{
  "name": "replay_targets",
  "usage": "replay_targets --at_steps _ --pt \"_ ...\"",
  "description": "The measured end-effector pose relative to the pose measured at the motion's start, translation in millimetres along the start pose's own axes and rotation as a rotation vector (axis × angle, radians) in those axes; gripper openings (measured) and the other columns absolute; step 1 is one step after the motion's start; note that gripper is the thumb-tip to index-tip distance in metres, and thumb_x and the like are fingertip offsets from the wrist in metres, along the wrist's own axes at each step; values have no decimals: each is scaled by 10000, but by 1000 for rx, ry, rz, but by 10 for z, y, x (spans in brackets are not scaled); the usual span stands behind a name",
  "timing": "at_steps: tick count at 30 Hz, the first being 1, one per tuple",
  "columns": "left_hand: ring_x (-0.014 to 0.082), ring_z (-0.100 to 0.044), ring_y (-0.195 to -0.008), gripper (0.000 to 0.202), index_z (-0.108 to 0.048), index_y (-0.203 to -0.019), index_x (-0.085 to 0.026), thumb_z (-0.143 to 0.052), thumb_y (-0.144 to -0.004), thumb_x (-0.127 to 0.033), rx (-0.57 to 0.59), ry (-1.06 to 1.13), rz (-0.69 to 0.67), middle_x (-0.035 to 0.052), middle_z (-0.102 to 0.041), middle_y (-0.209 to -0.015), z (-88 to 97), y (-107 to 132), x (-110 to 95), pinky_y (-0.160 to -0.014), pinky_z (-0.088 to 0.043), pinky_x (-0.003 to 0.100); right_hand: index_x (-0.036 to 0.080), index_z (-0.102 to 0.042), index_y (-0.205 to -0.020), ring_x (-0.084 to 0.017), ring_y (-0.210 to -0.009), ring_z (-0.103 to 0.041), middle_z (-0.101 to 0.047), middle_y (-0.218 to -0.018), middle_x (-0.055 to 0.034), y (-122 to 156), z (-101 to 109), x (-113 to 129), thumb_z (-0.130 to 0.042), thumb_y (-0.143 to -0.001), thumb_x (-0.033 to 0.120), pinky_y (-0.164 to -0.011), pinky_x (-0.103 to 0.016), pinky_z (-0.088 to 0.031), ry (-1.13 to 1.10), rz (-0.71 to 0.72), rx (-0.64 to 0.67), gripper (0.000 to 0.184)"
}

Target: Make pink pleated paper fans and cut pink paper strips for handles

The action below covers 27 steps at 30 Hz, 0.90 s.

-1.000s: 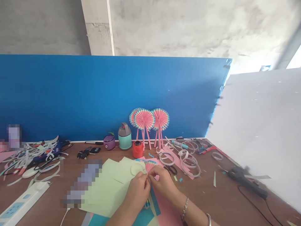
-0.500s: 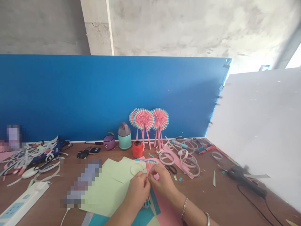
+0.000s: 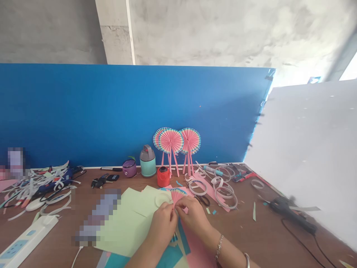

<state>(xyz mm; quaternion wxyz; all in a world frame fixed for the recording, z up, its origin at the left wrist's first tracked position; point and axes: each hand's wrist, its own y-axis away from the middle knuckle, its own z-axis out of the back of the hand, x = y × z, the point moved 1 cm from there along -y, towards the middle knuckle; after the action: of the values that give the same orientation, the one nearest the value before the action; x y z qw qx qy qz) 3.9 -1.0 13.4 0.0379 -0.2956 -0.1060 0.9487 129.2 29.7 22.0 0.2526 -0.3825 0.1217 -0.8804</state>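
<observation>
Both of my hands pinch a pleated paper fan (image 3: 176,195), pink with a blue and cream edge, whose folds spread upward above the fingers. My left hand (image 3: 164,222) is closed around its narrow middle from the left. From the right, my right hand (image 3: 192,214) grips the same spot with thumb and fingertips. More striped pleats (image 3: 174,239) show below the hands; the middle of the paper is hidden by my fingers. Underneath lie green paper sheets (image 3: 125,219), with blue and pink sheets (image 3: 196,238) beside them.
Finished round fans (image 3: 171,141) lean on the blue partition (image 3: 83,111). Near them stand a red container (image 3: 163,176), a teal flask (image 3: 147,167) and a purple pot (image 3: 129,168). Tape rolls (image 3: 225,197) and scissors (image 3: 205,201) lie right, beyond them a glue gun (image 3: 291,214). A power strip (image 3: 28,242) sits left.
The upper pleats of the fan have spread a little wider, to the left. My hands stay almost in place, still pinching its middle.
</observation>
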Motion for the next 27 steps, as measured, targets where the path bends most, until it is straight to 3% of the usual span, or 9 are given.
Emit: replay_targets --at_steps 18,27 --pt "185 -592 -782 313 -624 -902 -155 -316 -865 -112 87 -125 -26 82 -611 -880 -44 46 -45 -678 -402 277 184 -615 -594 -155 -655 -542 -633 -656 -21 36 -38 -11 -495 -718 110 -616 -238 -347 85 -93 7 187" --pt "166 -584 -773 277 -632 -932 -175 -370 -852 -132 81 32 -15 62 -610 -864 -39 52 -44 -669 -400 251 182 -548 -567 -140 -636 -492 -590 -626 4 45 -84 -31 -485 -647 85 -610 -232 -315 55 -48 -48 140"
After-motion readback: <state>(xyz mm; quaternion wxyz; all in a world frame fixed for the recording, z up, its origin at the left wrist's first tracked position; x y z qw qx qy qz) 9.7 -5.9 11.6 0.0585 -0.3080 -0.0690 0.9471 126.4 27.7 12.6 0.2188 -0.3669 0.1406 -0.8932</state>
